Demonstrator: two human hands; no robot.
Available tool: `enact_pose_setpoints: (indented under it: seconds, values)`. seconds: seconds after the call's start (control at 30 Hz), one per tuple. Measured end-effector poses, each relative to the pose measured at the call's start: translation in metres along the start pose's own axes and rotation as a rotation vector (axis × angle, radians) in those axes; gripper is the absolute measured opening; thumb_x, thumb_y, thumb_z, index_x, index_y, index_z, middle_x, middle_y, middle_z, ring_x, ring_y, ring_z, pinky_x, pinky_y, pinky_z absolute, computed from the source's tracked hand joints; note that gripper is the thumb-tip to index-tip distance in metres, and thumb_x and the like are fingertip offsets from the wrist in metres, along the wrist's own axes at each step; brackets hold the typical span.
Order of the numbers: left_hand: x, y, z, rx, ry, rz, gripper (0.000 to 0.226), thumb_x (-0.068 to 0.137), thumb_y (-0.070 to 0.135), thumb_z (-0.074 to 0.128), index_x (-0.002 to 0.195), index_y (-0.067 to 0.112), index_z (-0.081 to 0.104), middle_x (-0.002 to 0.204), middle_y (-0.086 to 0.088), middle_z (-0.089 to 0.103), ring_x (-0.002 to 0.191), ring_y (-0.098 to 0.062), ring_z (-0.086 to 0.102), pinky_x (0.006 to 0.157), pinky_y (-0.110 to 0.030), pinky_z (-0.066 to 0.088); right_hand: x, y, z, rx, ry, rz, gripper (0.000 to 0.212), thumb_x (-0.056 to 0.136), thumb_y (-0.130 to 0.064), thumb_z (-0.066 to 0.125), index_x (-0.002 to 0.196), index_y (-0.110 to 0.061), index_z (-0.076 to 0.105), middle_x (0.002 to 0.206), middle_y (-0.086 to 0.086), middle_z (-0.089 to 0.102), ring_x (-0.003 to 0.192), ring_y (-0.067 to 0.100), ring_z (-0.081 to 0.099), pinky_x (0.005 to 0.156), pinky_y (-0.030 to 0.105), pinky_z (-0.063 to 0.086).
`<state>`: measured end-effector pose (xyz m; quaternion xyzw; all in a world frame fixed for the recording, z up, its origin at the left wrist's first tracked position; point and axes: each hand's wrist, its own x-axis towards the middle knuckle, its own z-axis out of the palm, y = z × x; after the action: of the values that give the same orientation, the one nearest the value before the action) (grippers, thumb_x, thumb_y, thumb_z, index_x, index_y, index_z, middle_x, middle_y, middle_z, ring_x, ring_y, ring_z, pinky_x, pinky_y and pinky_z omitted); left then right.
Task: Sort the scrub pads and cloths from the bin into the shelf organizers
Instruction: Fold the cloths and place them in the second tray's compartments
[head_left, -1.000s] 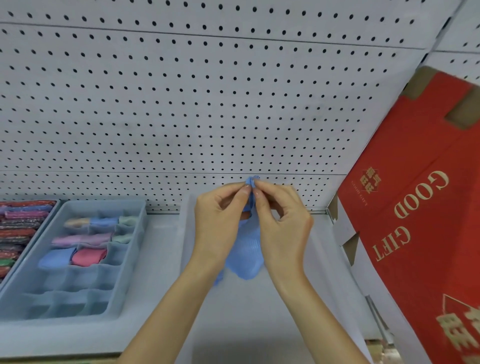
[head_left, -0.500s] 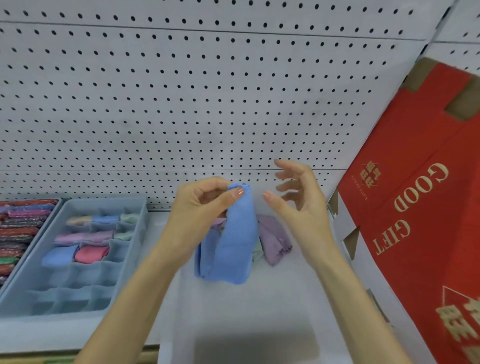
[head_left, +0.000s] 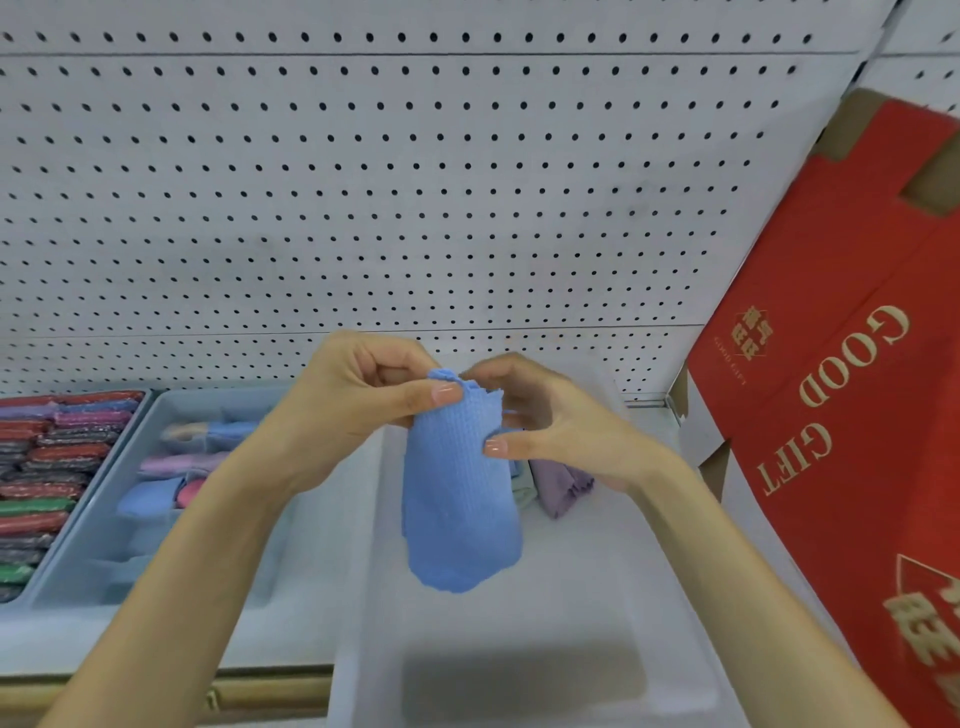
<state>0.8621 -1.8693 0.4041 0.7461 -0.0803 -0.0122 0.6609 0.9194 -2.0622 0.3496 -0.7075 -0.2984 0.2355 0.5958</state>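
Scrub pad tray (head_left: 111, 441): far left on the shelf (head_left: 171, 644), packed with stacked pads (head_left: 36, 467) in red, purple, green and dark colours.
Organizer (head_left: 67, 577): just right of that tray, a grey-blue box of small compartments; rolled cloths (head_left: 171, 460) in blue, pink, lilac and pale tones fill the far rows, the near rows partly hidden by the left forearm.
Left hand (head_left: 358, 400): raised above the bin's left wall; its fingers (head_left: 441, 392) and thumb are curled and pinch the top edge of the blue cloth.
Blue cloth (head_left: 457, 499): held up over the bin, hanging down folded from both hands, clear of the bin floor.
Right hand (head_left: 556, 421): just beside the left; thumb tip on the cloth's right edge, curled fingers behind its top, grasping it.
Purple cloth (head_left: 563, 483): lying in the far end of the bin, under the right hand.
Bin (head_left: 519, 639): clear plastic, in the middle of the shelf.
Red box (head_left: 857, 415): cardboard, leaning at far right, gold "GOOD GIFT" lettering.
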Motion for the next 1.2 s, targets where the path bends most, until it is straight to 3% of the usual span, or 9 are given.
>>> enact_pose_setpoints:
  seconds: [0.07,0.17,0.33,0.5,0.67,0.77,0.9,1.0,1.2]
  values:
    - [0.0,-0.002,-0.003,0.038,0.038,-0.012,0.014,0.065,0.01,0.079,0.056,0.017,0.07,0.06,0.001,0.066,0.059,-0.011,0.061,0.061,-0.023,0.053,-0.001,0.003,0.003,0.029,0.101,-0.015,0.024,0.074,-0.004,0.076,0.091,-0.014,0.062,0.09,-0.009,0.065,0.087,0.01,0.061,0.083,0.025,0.05]
    - [0.0,-0.005,-0.008,0.039,0.177,-0.027,0.018,0.064,0.017,0.08,0.059,0.007,0.066,0.06,-0.005,0.063,0.062,-0.015,0.058,0.06,-0.024,0.053,-0.008,0.004,-0.002,0.133,0.275,-0.121,0.021,0.074,0.006,0.073,0.077,-0.01,0.061,0.073,-0.012,0.065,0.072,0.007,0.062,0.071,0.019,0.049]
    - [-0.002,-0.002,-0.01,0.023,0.266,-0.019,0.015,0.066,0.021,0.067,0.067,0.006,0.07,0.063,-0.001,0.07,0.062,-0.015,0.064,0.059,-0.023,0.055,-0.019,-0.001,-0.011,0.071,0.233,-0.173,0.018,0.069,-0.003,0.072,0.083,-0.011,0.065,0.083,-0.008,0.066,0.08,0.019,0.061,0.074,0.032,0.05]
    - [-0.003,0.0,-0.008,0.058,0.268,-0.001,0.011,0.072,0.017,0.069,0.062,0.013,0.072,0.058,0.0,0.065,0.055,-0.01,0.058,0.055,-0.018,0.051,-0.019,-0.004,-0.014,0.066,0.219,-0.122,0.024,0.072,0.006,0.074,0.084,-0.015,0.07,0.079,-0.01,0.069,0.075,0.015,0.06,0.073,0.026,0.051]
    - [-0.002,-0.001,-0.01,0.088,0.282,0.028,0.019,0.077,0.02,0.07,0.059,0.015,0.067,0.061,-0.012,0.057,0.056,-0.014,0.048,0.054,-0.02,0.044,-0.019,-0.004,-0.021,-0.063,0.189,0.046,0.007,0.075,-0.004,0.076,0.078,-0.01,0.072,0.077,0.01,0.064,0.074,0.019,0.051,0.072,0.04,0.045]
    - [0.001,-0.004,-0.009,0.088,0.317,0.045,0.02,0.086,0.009,0.061,0.066,0.007,0.063,0.054,0.001,0.061,0.051,-0.008,0.052,0.053,-0.017,0.048,-0.021,-0.009,-0.025,-0.04,0.321,0.055,0.015,0.078,-0.014,0.074,0.07,-0.007,0.065,0.073,0.008,0.057,0.072,0.017,0.049,0.07,0.032,0.041]
    - [0.009,-0.009,0.001,0.014,0.425,0.064,0.023,0.091,0.009,0.057,0.07,0.0,0.057,0.061,-0.002,0.065,0.059,-0.014,0.06,0.061,-0.026,0.056,-0.016,-0.021,-0.016,0.342,0.523,-0.025,0.017,0.086,-0.023,0.061,0.07,-0.017,0.058,0.077,0.003,0.059,0.073,0.017,0.052,0.072,0.029,0.046]
    - [0.016,-0.005,0.011,-0.045,0.484,0.096,0.021,0.092,0.01,0.057,0.074,0.002,0.062,0.064,-0.004,0.065,0.064,-0.016,0.059,0.061,-0.024,0.056,-0.01,-0.032,-0.01,0.316,0.741,-0.063,0.017,0.091,-0.019,0.059,0.074,-0.018,0.061,0.069,-0.003,0.059,0.064,0.012,0.046,0.062,0.025,0.038]
    - [0.026,0.002,0.014,-0.102,0.502,0.135,0.021,0.093,0.009,0.056,0.079,-0.005,0.061,0.071,-0.012,0.063,0.067,-0.017,0.056,0.059,-0.02,0.055,-0.011,-0.052,-0.024,0.257,0.8,-0.13,0.012,0.09,-0.013,0.06,0.082,-0.013,0.069,0.074,-0.006,0.069,0.069,0.007,0.059,0.063,0.02,0.049]
